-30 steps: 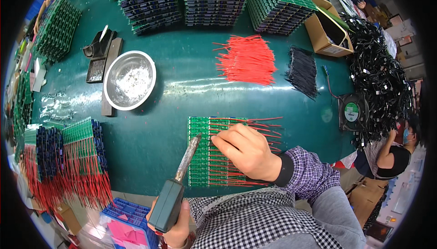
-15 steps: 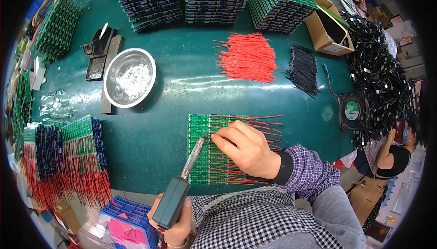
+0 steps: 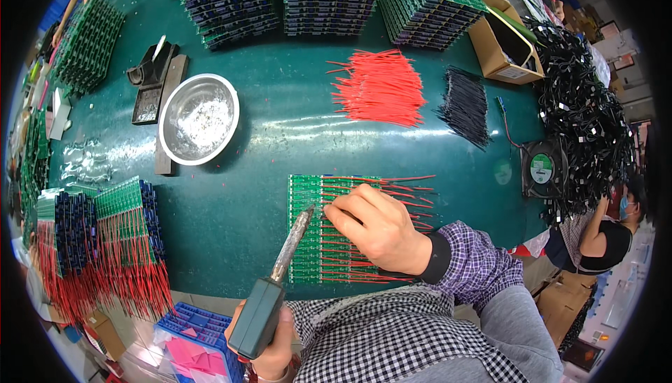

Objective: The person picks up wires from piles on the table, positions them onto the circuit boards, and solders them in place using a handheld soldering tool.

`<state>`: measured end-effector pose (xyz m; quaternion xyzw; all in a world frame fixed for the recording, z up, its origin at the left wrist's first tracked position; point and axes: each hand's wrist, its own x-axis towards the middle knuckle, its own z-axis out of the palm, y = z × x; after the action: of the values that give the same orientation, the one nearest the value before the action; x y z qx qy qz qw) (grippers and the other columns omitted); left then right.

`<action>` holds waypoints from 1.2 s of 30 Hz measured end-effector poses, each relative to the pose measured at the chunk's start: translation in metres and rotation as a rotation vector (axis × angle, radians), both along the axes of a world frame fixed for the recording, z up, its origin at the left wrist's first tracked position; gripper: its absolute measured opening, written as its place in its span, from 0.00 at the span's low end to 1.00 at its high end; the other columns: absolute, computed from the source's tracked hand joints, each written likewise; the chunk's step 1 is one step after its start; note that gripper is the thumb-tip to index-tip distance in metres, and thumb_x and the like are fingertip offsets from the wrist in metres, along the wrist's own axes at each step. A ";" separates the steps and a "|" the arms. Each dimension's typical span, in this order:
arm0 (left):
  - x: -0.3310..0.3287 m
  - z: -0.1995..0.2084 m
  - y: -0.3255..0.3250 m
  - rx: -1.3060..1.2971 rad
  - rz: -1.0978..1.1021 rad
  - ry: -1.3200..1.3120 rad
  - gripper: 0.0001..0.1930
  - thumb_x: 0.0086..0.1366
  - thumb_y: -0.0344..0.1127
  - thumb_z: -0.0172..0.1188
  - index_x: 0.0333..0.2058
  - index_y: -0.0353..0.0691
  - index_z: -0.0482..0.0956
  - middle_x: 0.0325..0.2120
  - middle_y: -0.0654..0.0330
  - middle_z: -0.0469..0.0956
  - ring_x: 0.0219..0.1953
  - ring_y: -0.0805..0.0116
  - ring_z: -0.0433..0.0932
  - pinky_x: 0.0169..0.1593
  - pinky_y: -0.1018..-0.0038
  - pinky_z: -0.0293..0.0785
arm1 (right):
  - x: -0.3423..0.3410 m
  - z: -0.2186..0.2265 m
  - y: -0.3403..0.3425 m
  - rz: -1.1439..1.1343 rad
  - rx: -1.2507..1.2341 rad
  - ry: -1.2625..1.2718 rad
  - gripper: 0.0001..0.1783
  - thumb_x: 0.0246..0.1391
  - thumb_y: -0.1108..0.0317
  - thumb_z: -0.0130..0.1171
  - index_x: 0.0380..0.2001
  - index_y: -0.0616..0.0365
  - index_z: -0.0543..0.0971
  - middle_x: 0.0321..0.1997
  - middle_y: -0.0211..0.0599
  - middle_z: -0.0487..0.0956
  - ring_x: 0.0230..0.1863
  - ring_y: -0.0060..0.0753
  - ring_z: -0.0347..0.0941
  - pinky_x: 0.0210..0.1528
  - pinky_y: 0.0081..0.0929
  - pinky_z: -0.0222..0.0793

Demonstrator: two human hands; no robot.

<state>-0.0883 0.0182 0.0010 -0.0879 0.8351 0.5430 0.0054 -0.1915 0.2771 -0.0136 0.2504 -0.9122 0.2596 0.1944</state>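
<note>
A green circuit board panel (image 3: 304, 243) lies flat on the table in front of me, with several red wires (image 3: 353, 265) running from its middle to the right. My left hand (image 3: 271, 355) is wrapped around the dark green handle of a soldering iron (image 3: 290, 246). The iron's tip points up and right, over the panel near the wire ends. Just right of the tip, my right hand (image 3: 378, 229) is closed in a pinch above the panel. A red wire seems to be between its fingertips, though the fingers mostly hide it.
Piles of red wires (image 3: 381, 89) and black wires (image 3: 465, 106) lie beyond the panel. A metal bowl (image 3: 234, 117) stands left, near a soldering stand (image 3: 147, 99). Board stacks (image 3: 332, 5) line the far side. Wired boards (image 3: 119, 201) sit at left, a fan (image 3: 542, 171) at right.
The soldering iron has shifted slightly left, its tip moving a little away from my right fingertips. My right hand stays nearly in place, closed as before.
</note>
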 end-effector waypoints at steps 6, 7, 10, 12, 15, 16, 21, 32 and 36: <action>0.007 -0.006 -0.003 -0.017 0.003 0.010 0.18 0.55 0.23 0.73 0.44 0.29 0.81 0.35 0.58 0.81 0.34 0.69 0.78 0.39 0.74 0.74 | 0.001 0.000 0.000 -0.002 0.008 -0.009 0.17 0.38 0.76 0.63 0.37 0.68 0.80 0.36 0.41 0.78 0.33 0.37 0.74 0.34 0.29 0.75; 0.006 -0.005 -0.003 -0.017 0.003 0.011 0.18 0.55 0.23 0.73 0.44 0.29 0.81 0.35 0.58 0.81 0.34 0.69 0.78 0.39 0.74 0.74 | 0.001 0.000 0.000 -0.001 0.008 -0.008 0.17 0.38 0.76 0.63 0.37 0.68 0.80 0.36 0.41 0.78 0.33 0.37 0.74 0.34 0.29 0.75; 0.004 0.000 0.004 -0.013 -0.008 0.035 0.18 0.55 0.23 0.73 0.45 0.29 0.81 0.37 0.57 0.82 0.35 0.68 0.79 0.41 0.74 0.75 | 0.001 -0.001 -0.001 -0.001 0.007 0.001 0.17 0.38 0.76 0.63 0.37 0.69 0.80 0.36 0.41 0.79 0.33 0.37 0.74 0.34 0.30 0.75; 0.009 -0.003 0.006 0.103 0.196 -0.020 0.19 0.55 0.23 0.73 0.46 0.30 0.81 0.38 0.56 0.82 0.36 0.67 0.79 0.42 0.73 0.75 | 0.002 -0.001 -0.001 0.002 0.000 -0.005 0.17 0.38 0.76 0.63 0.37 0.69 0.80 0.36 0.41 0.79 0.34 0.37 0.74 0.34 0.30 0.75; -0.001 0.002 0.003 -0.003 -0.021 -0.003 0.19 0.54 0.24 0.74 0.45 0.30 0.81 0.38 0.56 0.82 0.36 0.66 0.79 0.41 0.72 0.75 | 0.002 -0.003 -0.001 -0.003 0.007 0.005 0.17 0.38 0.76 0.63 0.37 0.69 0.80 0.35 0.41 0.79 0.33 0.37 0.74 0.34 0.30 0.75; -0.003 0.003 0.004 -0.001 -0.023 -0.003 0.19 0.54 0.24 0.74 0.45 0.30 0.81 0.38 0.56 0.82 0.36 0.66 0.79 0.41 0.72 0.75 | 0.002 -0.003 0.000 -0.005 0.009 0.005 0.17 0.38 0.76 0.63 0.37 0.69 0.80 0.35 0.41 0.79 0.33 0.37 0.74 0.34 0.30 0.75; -0.011 0.012 0.006 -0.101 -0.098 0.011 0.18 0.54 0.25 0.75 0.43 0.29 0.81 0.35 0.55 0.82 0.33 0.66 0.78 0.38 0.71 0.74 | 0.002 -0.003 0.000 0.003 -0.002 0.024 0.17 0.38 0.77 0.63 0.37 0.69 0.80 0.34 0.41 0.78 0.32 0.37 0.73 0.32 0.30 0.73; -0.018 0.018 0.013 -0.177 -0.093 0.008 0.15 0.49 0.27 0.77 0.34 0.31 0.83 0.29 0.57 0.82 0.28 0.65 0.78 0.34 0.70 0.73 | 0.002 -0.005 0.000 0.002 -0.009 0.036 0.17 0.37 0.77 0.64 0.36 0.69 0.80 0.33 0.40 0.78 0.30 0.36 0.72 0.30 0.29 0.73; -0.017 0.015 0.013 -0.158 -0.098 0.022 0.15 0.50 0.26 0.77 0.36 0.30 0.82 0.30 0.57 0.82 0.29 0.65 0.78 0.35 0.71 0.73 | 0.002 -0.005 0.000 -0.004 -0.007 0.041 0.17 0.37 0.78 0.64 0.36 0.69 0.80 0.33 0.40 0.78 0.30 0.36 0.72 0.30 0.29 0.72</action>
<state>-0.1054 0.0308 0.0164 -0.0412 0.8787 0.4753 0.0157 -0.1892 0.2773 -0.0181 0.2531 -0.9077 0.2571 0.2144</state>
